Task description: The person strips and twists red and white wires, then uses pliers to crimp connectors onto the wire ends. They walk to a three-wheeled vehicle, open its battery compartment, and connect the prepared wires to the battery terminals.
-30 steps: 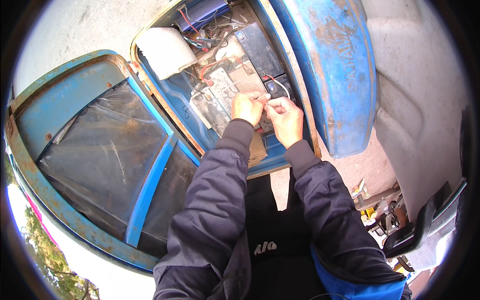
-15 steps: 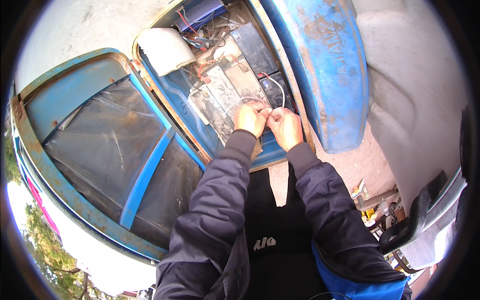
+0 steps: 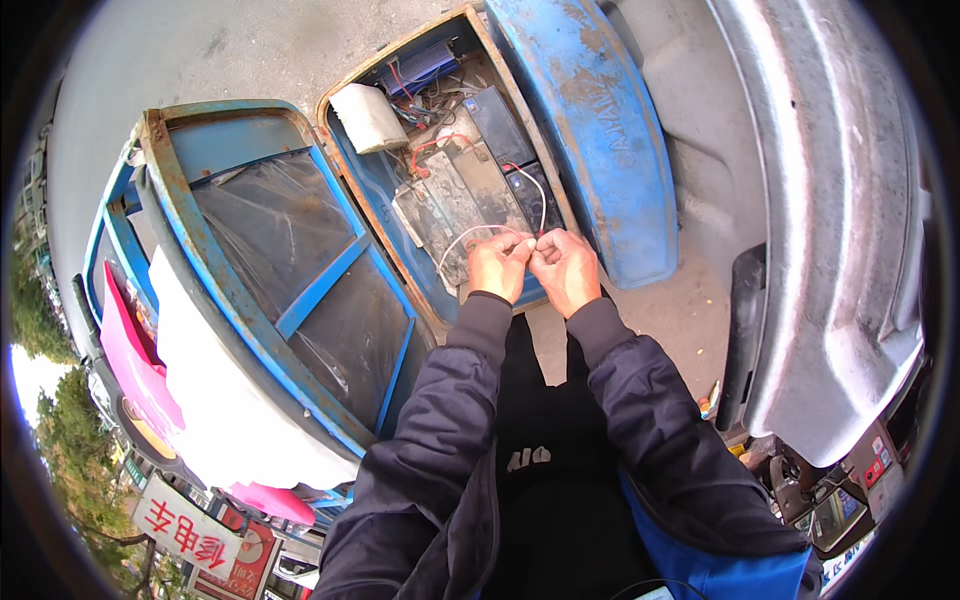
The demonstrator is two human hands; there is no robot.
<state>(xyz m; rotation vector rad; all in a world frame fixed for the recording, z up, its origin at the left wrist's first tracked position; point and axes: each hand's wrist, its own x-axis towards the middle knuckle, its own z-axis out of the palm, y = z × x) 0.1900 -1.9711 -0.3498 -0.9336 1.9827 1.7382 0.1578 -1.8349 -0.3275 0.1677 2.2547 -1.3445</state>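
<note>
Over the near end of an open blue metal box [image 3: 362, 193], my left hand [image 3: 498, 268] and my right hand [image 3: 566, 272] meet with thumbs and fingertips pinched together. A pale pinkish wire [image 3: 455, 243] curves out of the box into my left fingertips. From the dark battery on the right, a white wire [image 3: 543, 190] bends down to my right fingertips. The wire ends are hidden between my fingers. Beneath and beyond my hands lie dusty grey batteries [image 3: 445, 200] and a dark battery [image 3: 495, 122] with red leads.
A white foam-like block [image 3: 367, 117] and a blue finned unit [image 3: 425, 68] with tangled wires sit at the box's far end. The rusty blue lid [image 3: 600, 150] stands along the right. On the left is a blue-framed panel [image 3: 275, 215] with dark plastic sheeting. A grey vehicle body [image 3: 820, 200] rises far right.
The view has shifted, showing more of the surroundings and bringing the box lower and slightly rightward. My hands stay pinched together at the wires, with little visible change in grip.
</note>
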